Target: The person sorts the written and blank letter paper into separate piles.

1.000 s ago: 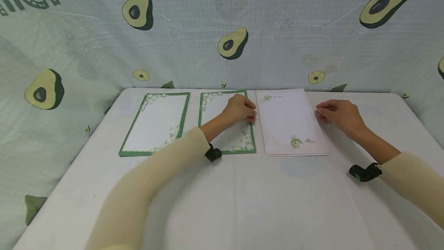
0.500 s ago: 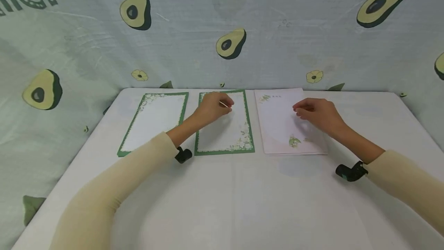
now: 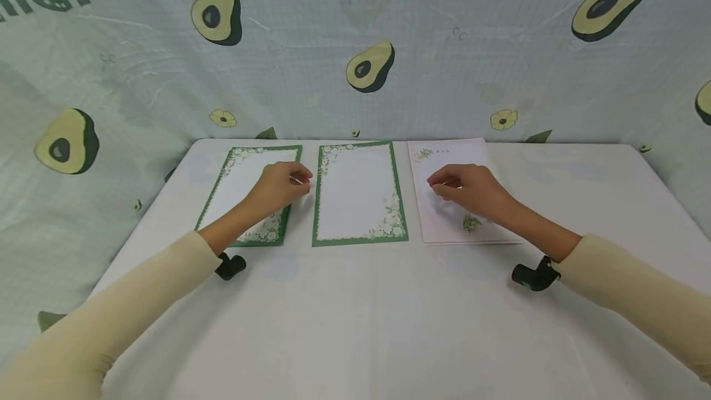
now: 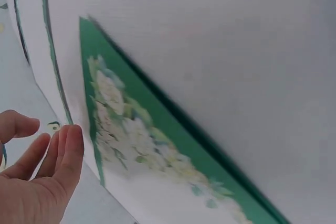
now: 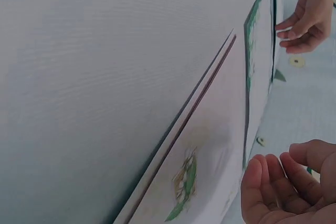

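Three paper stacks lie side by side. My left hand (image 3: 280, 187) is at the right edge of the left green-bordered paper stack (image 3: 250, 168), fingers loosely bent and thumb apart from them. Its floral corner shows large in the left wrist view, below the fingertips (image 4: 73, 137). In the middle lies a green-bordered sheet (image 3: 358, 196) with printed white flowers. My right hand (image 3: 472, 189) hovers over the pale pink paper stack (image 3: 444, 224), which has a small leafy print. In the right wrist view the right hand's fingers (image 5: 252, 182) are loosely curled with nothing between them.
A white cloth covers the table (image 3: 355, 313). Behind it hangs a pale curtain (image 3: 300, 79) printed with avocados. Small black cameras (image 3: 534, 275) sit on both wrists.
My left hand has moved left from the middle sheet's right edge to the left stack. My right hand has moved left from beside the pink stack to above it.
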Demonstrator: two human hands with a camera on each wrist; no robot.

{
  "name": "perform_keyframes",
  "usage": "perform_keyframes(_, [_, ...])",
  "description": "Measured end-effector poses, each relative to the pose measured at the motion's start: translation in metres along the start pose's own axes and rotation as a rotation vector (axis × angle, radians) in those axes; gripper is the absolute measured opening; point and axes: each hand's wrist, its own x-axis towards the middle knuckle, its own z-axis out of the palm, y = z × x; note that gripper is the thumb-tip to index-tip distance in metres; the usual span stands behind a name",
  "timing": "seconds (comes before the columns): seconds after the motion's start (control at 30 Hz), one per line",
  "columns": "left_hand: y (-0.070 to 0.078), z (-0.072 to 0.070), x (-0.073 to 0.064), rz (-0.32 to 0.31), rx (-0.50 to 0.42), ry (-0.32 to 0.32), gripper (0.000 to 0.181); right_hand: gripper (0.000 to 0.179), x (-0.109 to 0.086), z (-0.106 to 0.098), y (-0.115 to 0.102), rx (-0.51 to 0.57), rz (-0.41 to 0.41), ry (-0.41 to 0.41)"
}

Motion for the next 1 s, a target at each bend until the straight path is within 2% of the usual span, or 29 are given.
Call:
perform_keyframes(0.13, [-0.003, -0.001, -0.006, -0.037, -0.007, -0.024, 0.028, 0.022, 0.010, 0.011, -0.011, 0.020, -0.029, -0.027])
perform_keyframes(0.3, [-0.004, 0.000, -0.005, -0.071, -0.024, -0.073, 0.035, 0.026, 0.028, 0.025, -0.018, 0.091, -0.039, -0.101])
perform_keyframes(0.43, [0.001, -0.001, -0.002, -0.099, -0.044, -0.097, 0.041, 0.032, 0.040, 0.031, -0.020, 0.166, 0.031, -0.167])
perform_keyframes(0.6, [0.003, -0.001, 0.001, -0.126, -0.088, -0.112, 0.045, 0.040, 0.049, 0.032, -0.022, 0.267, 0.135, -0.211])
perform_keyframes(0.7, [-0.001, 0.000, 0.002, -0.151, -0.178, -0.121, 0.049, 0.043, 0.052, 0.032, -0.024, 0.329, 0.181, -0.225])
perform_keyframes(0.83, [-0.006, 0.001, 0.003, -0.195, -0.372, -0.146, 0.052, 0.045, 0.054, 0.032, -0.027, 0.381, 0.219, -0.238])
perform_keyframes(0.93, [-0.007, 0.002, 0.004, -0.238, -0.503, -0.141, 0.050, 0.043, 0.055, 0.034, -0.028, 0.399, 0.225, -0.234])
perform_keyframes(1.0, [-0.007, 0.004, 0.004, -0.260, -0.558, -0.127, 0.049, 0.042, 0.055, 0.035, -0.028, 0.403, 0.221, -0.218])
